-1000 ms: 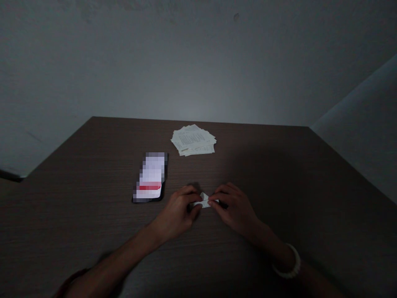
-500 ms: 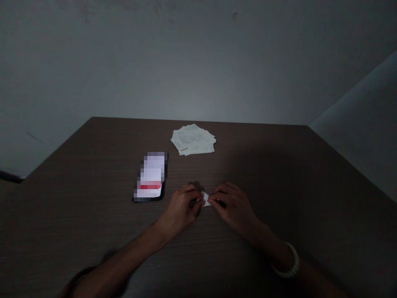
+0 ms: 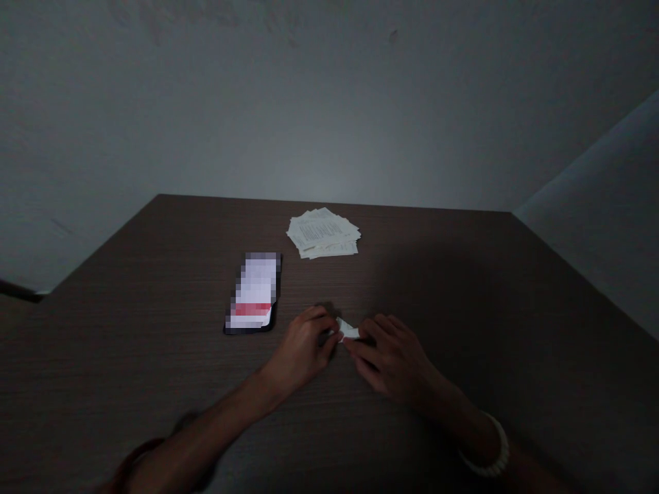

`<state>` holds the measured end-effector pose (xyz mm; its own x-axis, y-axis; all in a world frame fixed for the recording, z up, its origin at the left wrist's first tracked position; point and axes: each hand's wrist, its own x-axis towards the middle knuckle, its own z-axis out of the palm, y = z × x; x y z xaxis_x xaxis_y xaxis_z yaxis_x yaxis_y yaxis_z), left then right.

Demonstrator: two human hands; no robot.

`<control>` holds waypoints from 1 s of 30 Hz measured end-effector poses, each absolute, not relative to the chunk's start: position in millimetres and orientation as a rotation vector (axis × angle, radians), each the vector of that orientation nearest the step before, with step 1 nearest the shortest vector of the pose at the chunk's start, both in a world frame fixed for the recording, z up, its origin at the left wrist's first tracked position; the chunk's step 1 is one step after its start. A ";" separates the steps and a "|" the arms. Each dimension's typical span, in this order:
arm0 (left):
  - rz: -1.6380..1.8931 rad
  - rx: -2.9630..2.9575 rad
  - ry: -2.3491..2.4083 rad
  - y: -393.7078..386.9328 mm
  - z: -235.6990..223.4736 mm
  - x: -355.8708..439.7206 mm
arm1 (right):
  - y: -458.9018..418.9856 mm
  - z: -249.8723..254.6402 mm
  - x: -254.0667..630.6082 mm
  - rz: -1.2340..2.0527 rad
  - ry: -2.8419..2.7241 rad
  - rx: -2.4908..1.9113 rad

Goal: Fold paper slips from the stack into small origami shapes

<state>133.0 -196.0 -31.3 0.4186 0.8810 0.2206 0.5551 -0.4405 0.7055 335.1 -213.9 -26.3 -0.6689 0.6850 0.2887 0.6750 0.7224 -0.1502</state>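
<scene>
A small folded piece of white paper (image 3: 347, 331) lies on the dark wooden table (image 3: 463, 274), mostly covered by my fingers. My left hand (image 3: 303, 345) pinches its left end with curled fingers. My right hand (image 3: 394, 353) presses its fingertips onto the right end, and a white bracelet (image 3: 491, 456) sits on that wrist. A lit phone (image 3: 254, 293) lies just left of my left hand.
A loose stack of printed paper sheets (image 3: 323, 233) rests near the table's far edge. A plain grey wall rises behind the table. The room is dim.
My right hand has slid slightly left and down over the paper, so less of the paper shows. The left hand has stayed nearly in place.
</scene>
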 end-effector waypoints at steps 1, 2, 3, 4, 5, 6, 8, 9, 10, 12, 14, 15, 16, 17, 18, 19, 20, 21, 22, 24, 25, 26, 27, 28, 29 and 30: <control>0.793 2.139 1.209 -196.1 -31.5 132.9 | -214.1 -26.8 335.3 0.041 -2.590 -1.077; 0.795 2.141 1.206 -196.1 -31.8 132.7 | -214.4 -27.1 335.9 0.038 -2.574 -1.092; 0.796 2.141 1.204 -196.1 -32.0 132.5 | -214.5 -27.1 336.9 0.035 -2.556 -1.109; 0.797 2.144 1.204 -196.2 -32.1 132.4 | -214.7 -26.8 338.4 0.032 -2.536 -1.128; 0.794 2.149 1.206 -196.2 -32.3 132.2 | -214.8 -26.4 340.4 0.030 -2.521 -1.143; 0.789 2.154 1.209 -196.3 -32.5 132.1 | -214.9 -25.7 342.8 0.034 -2.507 -1.161; 0.782 2.161 1.215 -196.4 -33.0 131.9 | -214.7 -24.3 347.9 0.056 -2.494 -1.169; 0.778 2.162 1.217 -196.5 -33.3 131.8 | -214.4 -23.9 350.1 0.051 -2.474 -1.176; 0.774 2.162 1.217 -196.6 -33.7 131.7 | -214.0 -23.7 351.9 0.050 -2.461 -1.178; 0.768 2.165 1.217 -196.7 -34.4 131.5 | -213.1 -24.6 353.6 0.039 -2.443 -1.176; 0.763 2.171 1.219 -196.8 -34.8 131.4 | -211.9 -26.6 353.2 0.027 -2.433 -1.163; 0.762 2.174 1.218 -196.8 -34.7 131.3 | -211.4 -27.8 352.4 0.021 -2.428 -1.150; 0.761 2.175 1.216 -196.8 -34.5 131.4 | -210.9 -28.7 351.5 0.016 -2.422 -1.135; 0.763 2.175 1.215 -196.8 -34.1 131.5 | -210.4 -29.3 350.6 0.016 -2.418 -1.116; 0.767 2.177 1.210 -196.8 -33.7 131.6 | -210.1 -29.6 349.8 0.018 -2.418 -1.095; 0.771 2.179 1.207 -196.9 -33.2 131.8 | -209.8 -29.4 349.2 0.022 -2.419 -1.079; 0.775 2.182 1.205 -197.1 -32.7 131.9 | -209.6 -28.8 348.8 0.027 -2.421 -1.065; 0.781 2.183 1.206 -197.3 -32.2 132.1 | -209.3 -28.0 348.6 0.034 -2.427 -1.050; 0.778 2.184 1.209 -197.6 -31.8 132.2 | -209.1 -27.1 348.6 0.043 -2.442 -1.028; 0.789 2.177 1.220 -198.4 -31.4 132.3 | -208.6 -25.4 348.9 0.067 -2.499 -0.964; 0.777 2.181 1.218 -198.8 -31.3 132.2 | -208.3 -24.8 349.2 0.079 -2.536 -0.927; 0.780 2.184 1.223 -199.0 -31.4 132.0 | -207.9 -24.4 349.7 0.086 -2.576 -0.894; 0.781 2.186 1.222 -199.2 -31.5 131.7 | -207.4 -24.2 350.1 0.089 -2.612 -0.869; 0.781 2.189 1.219 -199.2 -31.8 131.3 | -207.0 -24.1 350.6 0.089 -2.645 -0.850; 0.785 2.191 1.215 -199.0 -32.2 130.9 | -206.5 -24.0 351.1 0.091 -2.675 -0.834; 0.788 2.193 1.211 -198.6 -32.7 130.5 | -206.1 -23.9 351.4 0.098 -2.701 -0.821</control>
<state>130.5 -198.6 -32.7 0.4341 0.8679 0.2413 0.5719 -0.4725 0.6706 351.4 -206.1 -23.9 -0.7854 0.5526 0.2789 0.5310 0.8331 -0.1551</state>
